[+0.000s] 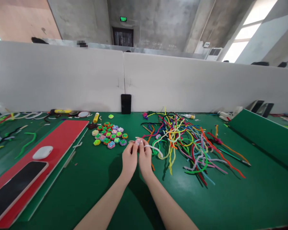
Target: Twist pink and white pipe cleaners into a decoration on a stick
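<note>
My left hand (130,157) and my right hand (144,156) meet above the green table, thumbs and fingertips pinched together. Between them they grip a white pipe cleaner (156,147), whose free end curls out to the right of my right hand. The part inside the fingertips is mostly hidden. Just left and beyond my hands lies a cluster of small flower-shaped pipe-cleaner pieces (111,135) in many colours. Close on the right spreads a tangled heap of loose pipe cleaners (180,134).
A red board (69,134) at left carries a phone (19,188) and a white earbud case (42,152). A glue stick (96,118) and an upright black phone (126,104) stand near the grey partition (182,83). Scissors (234,156) lie right; a green board (266,140) slants beyond.
</note>
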Motion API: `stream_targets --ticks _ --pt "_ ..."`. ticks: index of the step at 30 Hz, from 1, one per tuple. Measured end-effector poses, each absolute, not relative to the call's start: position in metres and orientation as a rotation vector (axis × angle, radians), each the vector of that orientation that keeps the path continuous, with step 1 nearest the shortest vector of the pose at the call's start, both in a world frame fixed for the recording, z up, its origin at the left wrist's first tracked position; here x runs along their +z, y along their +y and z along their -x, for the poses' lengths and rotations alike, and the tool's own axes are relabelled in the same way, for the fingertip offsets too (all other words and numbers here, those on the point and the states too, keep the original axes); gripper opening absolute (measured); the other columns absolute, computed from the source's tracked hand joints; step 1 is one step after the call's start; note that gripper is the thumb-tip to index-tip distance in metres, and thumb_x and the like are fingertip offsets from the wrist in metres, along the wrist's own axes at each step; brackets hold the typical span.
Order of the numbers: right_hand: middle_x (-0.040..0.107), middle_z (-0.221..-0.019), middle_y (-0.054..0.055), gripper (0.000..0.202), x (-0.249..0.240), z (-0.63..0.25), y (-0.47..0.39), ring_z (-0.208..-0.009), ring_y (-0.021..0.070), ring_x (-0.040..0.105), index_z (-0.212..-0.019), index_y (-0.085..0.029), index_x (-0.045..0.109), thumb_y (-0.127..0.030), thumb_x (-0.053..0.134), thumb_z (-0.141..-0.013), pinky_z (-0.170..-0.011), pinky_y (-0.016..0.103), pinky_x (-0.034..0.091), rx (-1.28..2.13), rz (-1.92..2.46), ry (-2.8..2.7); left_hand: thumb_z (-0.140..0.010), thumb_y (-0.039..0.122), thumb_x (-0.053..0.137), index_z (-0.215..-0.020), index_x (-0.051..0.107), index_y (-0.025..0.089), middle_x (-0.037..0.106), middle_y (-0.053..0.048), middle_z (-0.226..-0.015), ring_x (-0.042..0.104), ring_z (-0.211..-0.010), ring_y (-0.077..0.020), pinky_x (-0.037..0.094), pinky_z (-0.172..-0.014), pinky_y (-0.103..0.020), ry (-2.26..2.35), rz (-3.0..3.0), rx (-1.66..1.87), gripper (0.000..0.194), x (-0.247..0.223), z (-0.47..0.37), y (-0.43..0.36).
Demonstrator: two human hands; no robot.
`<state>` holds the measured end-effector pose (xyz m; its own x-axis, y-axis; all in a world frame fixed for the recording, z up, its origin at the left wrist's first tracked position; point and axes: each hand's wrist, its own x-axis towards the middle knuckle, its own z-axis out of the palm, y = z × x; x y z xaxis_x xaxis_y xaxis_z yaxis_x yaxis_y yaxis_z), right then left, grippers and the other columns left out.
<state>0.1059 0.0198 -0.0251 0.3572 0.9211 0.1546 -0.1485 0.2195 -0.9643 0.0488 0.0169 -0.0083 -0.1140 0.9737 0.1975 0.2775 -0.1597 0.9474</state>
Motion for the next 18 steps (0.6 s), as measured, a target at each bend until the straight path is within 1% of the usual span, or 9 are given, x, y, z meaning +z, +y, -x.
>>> stream_targets --ticks 4,9,15,18 --pt "0.062 -0.099 0.009 0.029 -0.026 -0.105 0.019 -0.09 0.0187 0.058 -0.099 -0.016 0.055 -0.037 0.041 -0.083 -0.081 0.032 0.045 1.0 1.037 -0.891 -0.082 0.04 0.041 -0.084 0.058 0.018 0.064 -0.005 -0.086 0.059 -0.08 -0.0184 0.044 -0.071 -0.028 1.416 -1.391 1.335 0.028 -0.011 -0.048 0.014" --pt "0.063 -0.097 0.009 0.028 -0.018 -0.106 0.017 -0.09 0.0191 0.058 -0.098 -0.017 0.056 -0.036 0.044 -0.083 -0.083 0.033 0.044 0.985 1.022 -0.984 -0.082 0.038 0.042 -0.086 0.06 0.019 0.065 -0.006 -0.089 0.059 -0.085 -0.0198 0.044 -0.076 -0.031 1.471 -1.372 1.374 0.027 -0.005 -0.05 0.007" --pt "0.063 -0.1 0.008 0.027 -0.018 -0.108 0.018 -0.092 0.0192 0.058 -0.101 -0.017 0.055 -0.034 0.045 -0.083 -0.083 0.034 0.045 1.129 0.907 -0.918 -0.081 0.039 0.044 -0.093 0.061 0.019 0.063 -0.005 -0.099 0.056 -0.095 -0.019 0.043 -0.081 -0.028 1.336 -1.193 1.432 0.029 -0.011 -0.052 0.01" --pt "0.064 -0.1 0.007 0.028 -0.02 -0.108 0.02 -0.094 0.0191 0.058 -0.102 -0.017 0.056 -0.034 0.047 -0.082 -0.083 0.033 0.045 1.179 0.866 -0.876 -0.08 0.04 0.046 -0.093 0.061 0.019 0.064 -0.003 -0.095 0.057 -0.091 -0.0169 0.043 -0.077 -0.025 1.3 -1.151 1.457 0.029 -0.016 -0.051 0.012"
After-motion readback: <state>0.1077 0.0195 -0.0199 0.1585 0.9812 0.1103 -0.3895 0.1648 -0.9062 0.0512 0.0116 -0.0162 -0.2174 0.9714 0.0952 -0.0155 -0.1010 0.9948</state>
